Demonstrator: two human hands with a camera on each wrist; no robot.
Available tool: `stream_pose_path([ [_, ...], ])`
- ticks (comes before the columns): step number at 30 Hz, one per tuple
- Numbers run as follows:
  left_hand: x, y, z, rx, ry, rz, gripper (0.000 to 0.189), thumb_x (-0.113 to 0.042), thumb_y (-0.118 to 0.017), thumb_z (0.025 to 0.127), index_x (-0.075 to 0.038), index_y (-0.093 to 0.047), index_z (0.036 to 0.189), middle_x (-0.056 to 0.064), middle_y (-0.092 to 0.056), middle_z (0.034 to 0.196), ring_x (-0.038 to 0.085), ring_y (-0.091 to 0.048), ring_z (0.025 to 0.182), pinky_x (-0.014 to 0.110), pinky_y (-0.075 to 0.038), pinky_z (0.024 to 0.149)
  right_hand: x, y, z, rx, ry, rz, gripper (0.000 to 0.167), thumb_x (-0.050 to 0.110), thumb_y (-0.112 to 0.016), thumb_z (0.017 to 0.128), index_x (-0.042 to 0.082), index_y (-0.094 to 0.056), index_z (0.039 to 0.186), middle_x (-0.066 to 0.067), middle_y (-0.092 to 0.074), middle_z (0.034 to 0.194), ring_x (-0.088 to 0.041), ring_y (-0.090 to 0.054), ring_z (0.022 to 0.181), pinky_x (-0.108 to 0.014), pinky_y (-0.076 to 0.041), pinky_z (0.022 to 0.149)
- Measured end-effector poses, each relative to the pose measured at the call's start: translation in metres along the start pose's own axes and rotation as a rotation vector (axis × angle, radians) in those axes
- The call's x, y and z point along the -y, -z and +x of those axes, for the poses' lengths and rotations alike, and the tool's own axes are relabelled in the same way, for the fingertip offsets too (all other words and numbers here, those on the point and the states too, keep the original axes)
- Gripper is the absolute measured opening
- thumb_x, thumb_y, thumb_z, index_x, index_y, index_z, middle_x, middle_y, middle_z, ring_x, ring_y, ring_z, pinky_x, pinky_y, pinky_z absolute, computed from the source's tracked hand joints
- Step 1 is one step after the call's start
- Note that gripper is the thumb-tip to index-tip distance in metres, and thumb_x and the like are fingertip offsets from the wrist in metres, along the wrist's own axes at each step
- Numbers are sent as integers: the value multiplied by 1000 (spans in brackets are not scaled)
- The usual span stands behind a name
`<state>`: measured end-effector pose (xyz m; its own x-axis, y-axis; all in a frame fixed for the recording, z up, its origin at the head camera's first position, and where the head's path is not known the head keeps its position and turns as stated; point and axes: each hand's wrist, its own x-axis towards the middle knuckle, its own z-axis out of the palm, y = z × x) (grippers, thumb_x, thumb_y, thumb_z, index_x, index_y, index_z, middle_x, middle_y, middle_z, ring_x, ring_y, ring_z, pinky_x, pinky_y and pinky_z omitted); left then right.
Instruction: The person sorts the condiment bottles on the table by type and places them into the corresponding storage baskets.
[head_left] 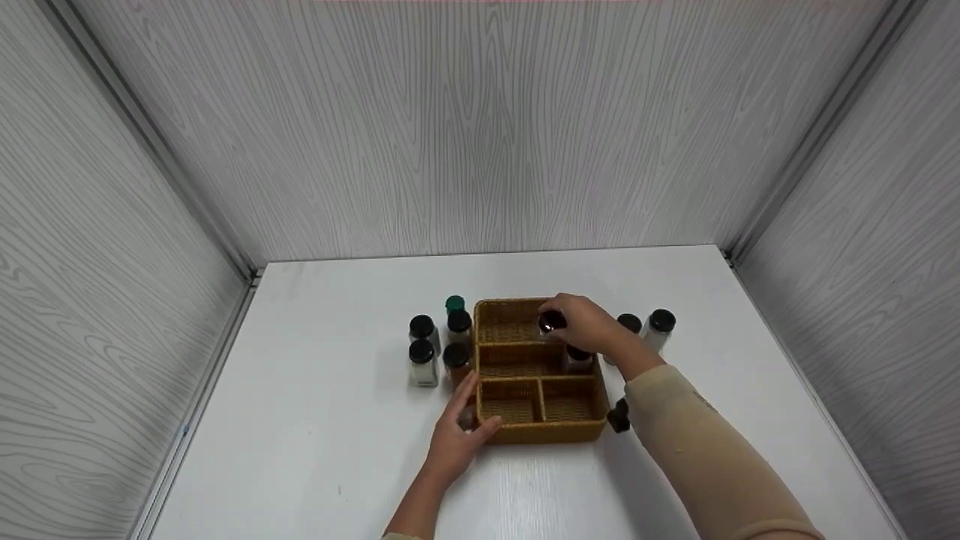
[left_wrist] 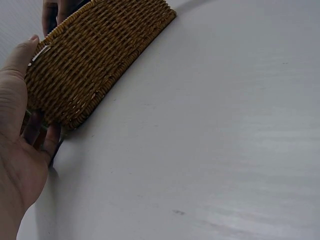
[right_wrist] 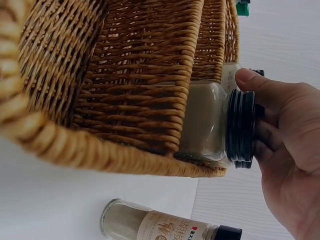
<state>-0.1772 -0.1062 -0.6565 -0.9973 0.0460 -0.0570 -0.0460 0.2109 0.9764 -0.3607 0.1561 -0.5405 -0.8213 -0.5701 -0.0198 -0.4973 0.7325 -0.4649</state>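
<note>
A woven wicker basket point(head_left: 551, 433) with several compartments sits on the white table. My left hand point(head_left: 454, 442) grips its front left corner, thumb on the front and fingers along the left side; the left wrist view shows this hand point(left_wrist: 17, 135) against the wicker. My right hand point(head_left: 585, 322) pinches a spice jar by its black lid point(head_left: 553, 321) at the right end of the back compartment. In the middle compartment, another black-lidded jar point(right_wrist: 205, 120) stands at the right end, just in front of my right hand point(right_wrist: 295, 130) and partly covering the pinched jar point(right_wrist: 230, 75).
Left of the basket stand several black-lidded jars point(head_left: 424, 367) and one green-lidded jar point(head_left: 455, 304). On the right are more jars point(head_left: 660, 330), partly behind my right arm. A labelled jar point(right_wrist: 170, 225) shows beside the basket. Grey wood-grain panels point(head_left: 480, 150) enclose the table.
</note>
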Motion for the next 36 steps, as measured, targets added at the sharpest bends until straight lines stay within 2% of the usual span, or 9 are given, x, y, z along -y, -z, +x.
stream_pose_path([
  [14,2,-1,0,-8,-12,-5,85,-37,-81,99,-43,-35,169,-2,-25,182,40,-28,167,61,-44,124,4,2,-2,30,-38,-64,47,14,-80,100,3,-67,144,-16,-70,140,-35,-68,133,-50,-57,112],
  [24,1,0,1,9,-3,-33,86,-37,-80,100,-41,-32,171,-1,-22,183,41,-20,169,65,-39,127,4,1,0,35,-12,-85,49,24,-80,101,4,-67,144,-15,-70,138,-35,-68,130,-51,-58,109],
  [36,3,0,1,1,-14,-23,86,-36,-81,100,-40,-33,171,0,-24,183,40,-24,168,65,-37,128,-2,3,-1,14,32,-23,48,19,-79,101,9,-67,146,-15,-68,136,-34,-68,126,-51,-60,105],
])
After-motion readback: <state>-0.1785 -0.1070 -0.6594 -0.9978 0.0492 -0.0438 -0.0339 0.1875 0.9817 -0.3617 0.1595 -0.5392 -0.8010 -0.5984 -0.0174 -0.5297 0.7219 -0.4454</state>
